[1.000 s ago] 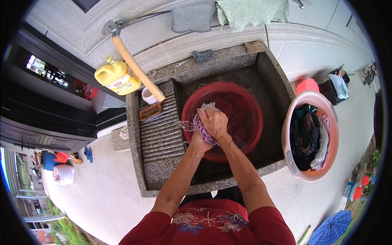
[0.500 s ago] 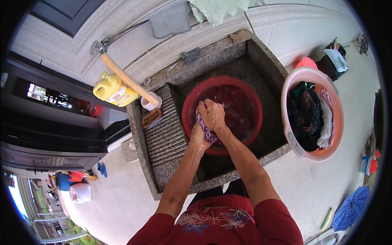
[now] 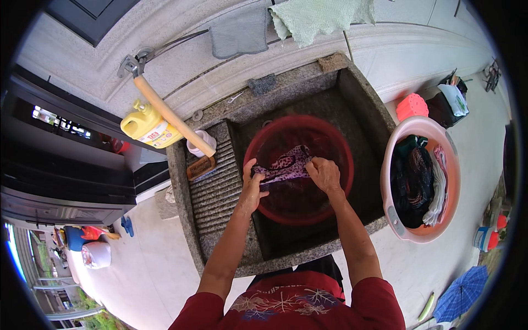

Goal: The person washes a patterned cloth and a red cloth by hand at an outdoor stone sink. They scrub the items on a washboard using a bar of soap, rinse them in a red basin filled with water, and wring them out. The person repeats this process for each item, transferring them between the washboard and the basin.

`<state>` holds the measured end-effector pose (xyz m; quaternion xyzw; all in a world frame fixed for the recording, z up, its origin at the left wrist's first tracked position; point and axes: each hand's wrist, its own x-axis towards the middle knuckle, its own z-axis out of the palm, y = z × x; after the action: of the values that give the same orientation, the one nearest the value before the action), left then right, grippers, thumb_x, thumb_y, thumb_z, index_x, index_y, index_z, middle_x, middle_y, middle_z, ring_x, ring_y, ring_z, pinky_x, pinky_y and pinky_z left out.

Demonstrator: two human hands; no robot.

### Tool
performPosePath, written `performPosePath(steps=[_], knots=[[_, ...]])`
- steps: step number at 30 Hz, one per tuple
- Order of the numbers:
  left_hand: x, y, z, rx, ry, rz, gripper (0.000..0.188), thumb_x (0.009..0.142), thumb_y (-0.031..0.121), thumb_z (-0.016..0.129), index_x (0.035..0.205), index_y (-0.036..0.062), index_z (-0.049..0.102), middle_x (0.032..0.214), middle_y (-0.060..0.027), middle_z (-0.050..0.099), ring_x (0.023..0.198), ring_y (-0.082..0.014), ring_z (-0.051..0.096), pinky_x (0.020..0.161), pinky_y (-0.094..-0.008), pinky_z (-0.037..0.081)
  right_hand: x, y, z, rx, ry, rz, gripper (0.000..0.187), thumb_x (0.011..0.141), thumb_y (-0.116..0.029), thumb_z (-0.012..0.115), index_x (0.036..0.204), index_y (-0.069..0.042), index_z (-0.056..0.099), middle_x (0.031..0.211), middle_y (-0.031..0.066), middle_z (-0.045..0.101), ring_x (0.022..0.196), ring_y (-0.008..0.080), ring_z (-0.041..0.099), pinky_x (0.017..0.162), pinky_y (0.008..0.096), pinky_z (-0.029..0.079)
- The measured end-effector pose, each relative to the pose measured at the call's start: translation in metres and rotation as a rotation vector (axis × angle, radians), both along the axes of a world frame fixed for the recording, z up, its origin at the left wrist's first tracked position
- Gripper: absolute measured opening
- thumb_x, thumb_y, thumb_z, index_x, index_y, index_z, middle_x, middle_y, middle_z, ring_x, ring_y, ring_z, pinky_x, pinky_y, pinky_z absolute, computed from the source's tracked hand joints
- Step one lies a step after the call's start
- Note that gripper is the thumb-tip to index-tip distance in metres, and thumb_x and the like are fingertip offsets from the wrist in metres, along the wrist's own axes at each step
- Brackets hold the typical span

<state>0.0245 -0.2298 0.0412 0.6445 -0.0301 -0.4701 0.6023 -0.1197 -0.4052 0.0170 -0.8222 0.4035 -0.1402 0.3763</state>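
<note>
A wet pink-and-black patterned garment is stretched between my two hands, above a red basin with water in it. My left hand grips its left end near the basin's left rim. At the other end, my right hand has its fingers closed on the cloth. The basin stands inside a grey stone sink, just right of the sink's ribbed washboard.
On the sink's left edge are a wooden scrub brush, a small pink cup and a yellow jug. A faucet with a tan hose reaches over them. To the right stands a pink basket of clothes.
My hands have moved apart, from being bunched together on the garment to holding it spread between them. The view has shifted slightly.
</note>
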Motion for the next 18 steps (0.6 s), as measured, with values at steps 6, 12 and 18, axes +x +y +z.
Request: performPosePath(steps=[6,12,18], knots=[[-0.026,-0.002,-0.076,0.132,0.246,0.118,0.086,0.083,0.002,0.060,0.147,0.0271,0.009,0.153,-0.0144,0.005,0.136,-0.0358,0.020,0.098,-0.0644,0.032,0.013,0.012,-0.066,-0.180,0.285,-0.109,0.043,0.078,-0.027,0.065,0.118,-0.020,0.051,0.110,0.0133,0.047,0.100,0.0365,0.053,0.071,0.0541,0.052],[-0.042,-0.007,-0.109,0.248,0.214,0.212,0.078,0.084,0.015,0.066,0.146,0.0208,0.019,0.153,-0.0115,0.010,0.139,-0.0308,0.018,0.096,-0.0620,0.036,0.018,0.056,-0.132,-0.304,0.369,0.369,0.038,0.077,-0.019,0.066,0.112,-0.017,0.053,0.110,0.0153,0.047,0.092,0.0346,0.055,0.071,0.0465,0.053],[-0.040,-0.012,-0.088,0.073,0.510,0.268,0.074,0.087,0.038,0.062,0.146,0.0206,0.021,0.153,-0.0093,0.008,0.140,-0.0305,0.013,0.094,-0.0663,0.036,0.022,0.015,-0.135,0.309,0.163,0.010,0.021,0.072,-0.012,0.064,0.091,-0.005,0.058,0.095,0.0217,0.056,0.086,0.0323,0.059,0.070,0.0429,0.049]])
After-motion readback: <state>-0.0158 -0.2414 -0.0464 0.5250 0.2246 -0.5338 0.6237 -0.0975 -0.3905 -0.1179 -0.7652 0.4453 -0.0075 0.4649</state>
